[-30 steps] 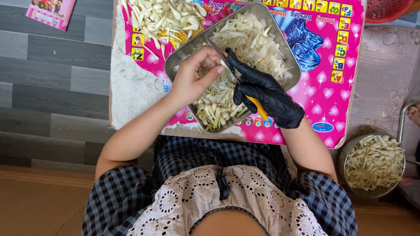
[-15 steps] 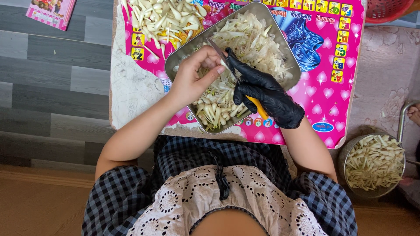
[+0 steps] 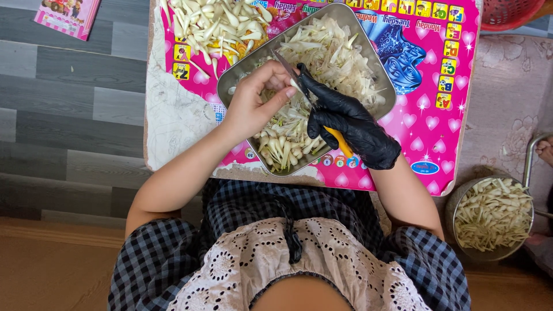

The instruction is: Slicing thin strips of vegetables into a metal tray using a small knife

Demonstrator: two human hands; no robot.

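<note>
The bare left hand (image 3: 253, 106) hovers over the metal tray (image 3: 377, 75), its fingers (image 3: 285, 92) curled narrow and pinching a pale stalk (image 3: 294, 86) at the tips. Just beside it, the right hand (image 3: 345, 124), in a black glove, is closed around a knife (image 3: 311, 103) with a yellow handle; the thin blade points up and left, its edge meeting the stalk between the two hands. The tray sits tilted on a pink mat (image 3: 438, 63) that covers the low desk (image 3: 173, 121), and it is heaped with pale shreds (image 3: 340, 52) at its far end and short whole stalks (image 3: 282, 147) at its near end, under the hands. Beyond the tray's left corner, a loose pile (image 3: 216, 26) of whitish stalks lies on the mat. To the right of the desk, on the floor, a round metal bowl (image 3: 461, 198) holds more pale strips. A small pink booklet (image 3: 66, 17) lies on the grey plank floor (image 3: 69, 86) at the upper left, well apart from the desk. A red basket (image 3: 510, 11) shows at the upper right edge. The person wears a checked dress with a white lace front.
</note>
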